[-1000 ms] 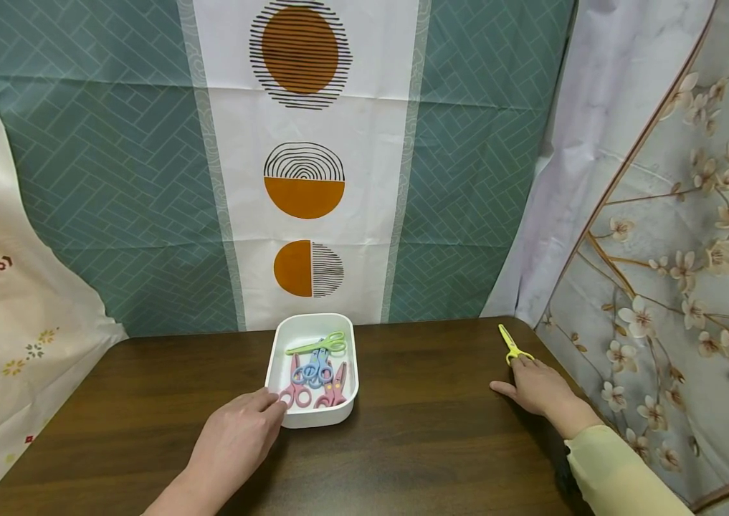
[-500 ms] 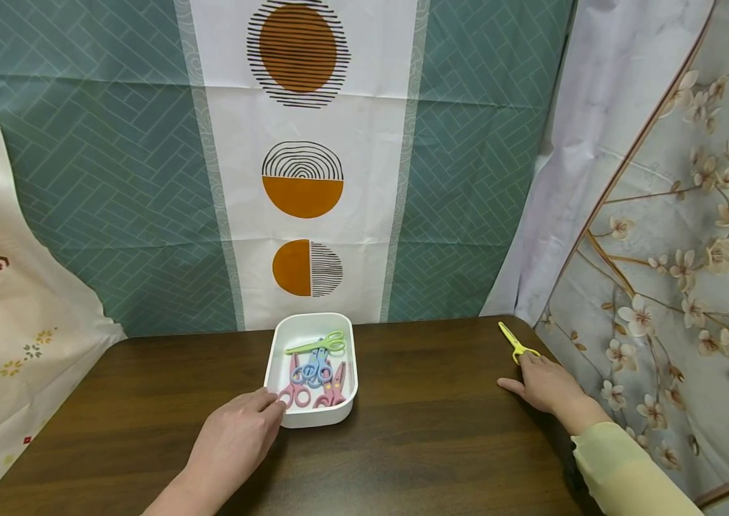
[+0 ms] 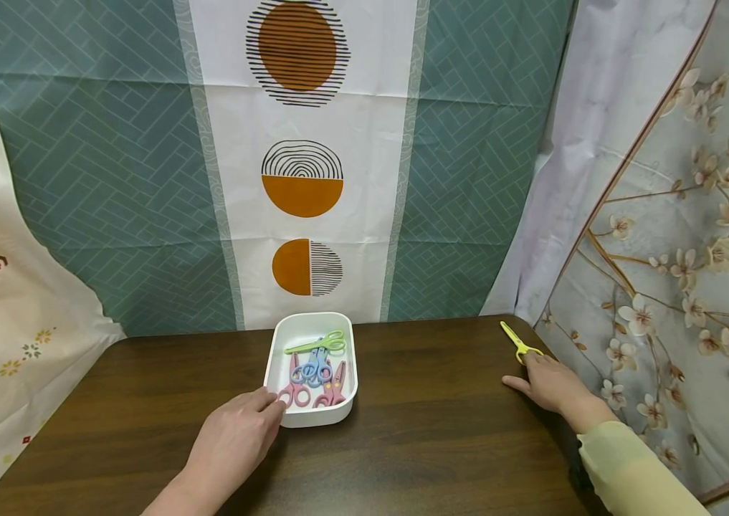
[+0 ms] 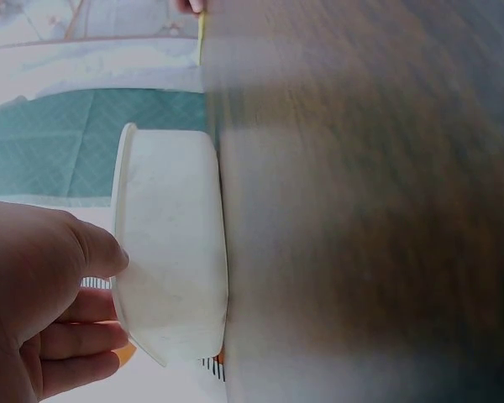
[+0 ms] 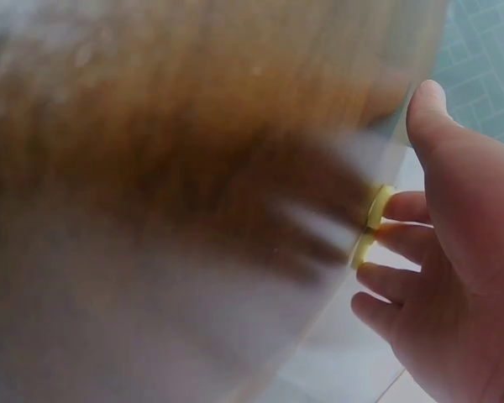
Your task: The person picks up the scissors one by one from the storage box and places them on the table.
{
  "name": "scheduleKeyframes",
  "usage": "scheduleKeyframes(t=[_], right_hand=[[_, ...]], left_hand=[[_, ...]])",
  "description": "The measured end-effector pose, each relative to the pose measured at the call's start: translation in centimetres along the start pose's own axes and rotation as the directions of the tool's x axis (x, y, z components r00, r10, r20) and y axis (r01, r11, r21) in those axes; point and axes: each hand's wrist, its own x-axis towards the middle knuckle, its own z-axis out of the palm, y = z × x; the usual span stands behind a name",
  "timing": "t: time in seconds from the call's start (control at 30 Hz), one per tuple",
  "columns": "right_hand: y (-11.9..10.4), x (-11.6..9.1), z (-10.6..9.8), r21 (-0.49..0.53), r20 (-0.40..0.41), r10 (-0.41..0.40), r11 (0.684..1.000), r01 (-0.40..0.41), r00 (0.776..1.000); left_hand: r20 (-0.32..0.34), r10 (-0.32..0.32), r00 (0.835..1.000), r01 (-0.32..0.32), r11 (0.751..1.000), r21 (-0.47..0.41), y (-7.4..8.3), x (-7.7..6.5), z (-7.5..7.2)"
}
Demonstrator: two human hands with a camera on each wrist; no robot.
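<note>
In the head view my left hand (image 3: 235, 433) holds the near left corner of a white plastic tray (image 3: 319, 418), thumb and fingertips at its rim. Inside lie green scissors (image 3: 302, 347), blue scissors (image 3: 314, 369) and pink scissors (image 3: 334, 387). Farther right, yellow scissors (image 3: 520, 350) lie flat on the table, blades pointing away. The fingertips of my right hand (image 3: 551, 385) rest on their handle loops, the thumb spread apart. In the right wrist view the fingers reach straight to the yellow handle (image 5: 374, 220).
The dark wood table (image 3: 429, 430) ends at a green and white curtain (image 3: 467, 215) behind the tray. A flowered cloth (image 3: 680, 287) hangs close by the right hand. On the left a cream cloth (image 3: 16, 322) drapes along the table's side.
My right hand has slid a little to the right, and the yellow scissors have shifted slightly right with it. The left hand and the tray stay in place.
</note>
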Motion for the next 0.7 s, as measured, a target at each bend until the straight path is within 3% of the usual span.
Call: scheduleKeyframes(t=[0.7], right_hand=[[0.15,0.02,-0.73,0.014,0.021,0.025,1.000,-0.026,0.999]], left_hand=[[0.009,0.001,1.000,-0.001,1.000,0.014,-0.08,-0.09,0.01]])
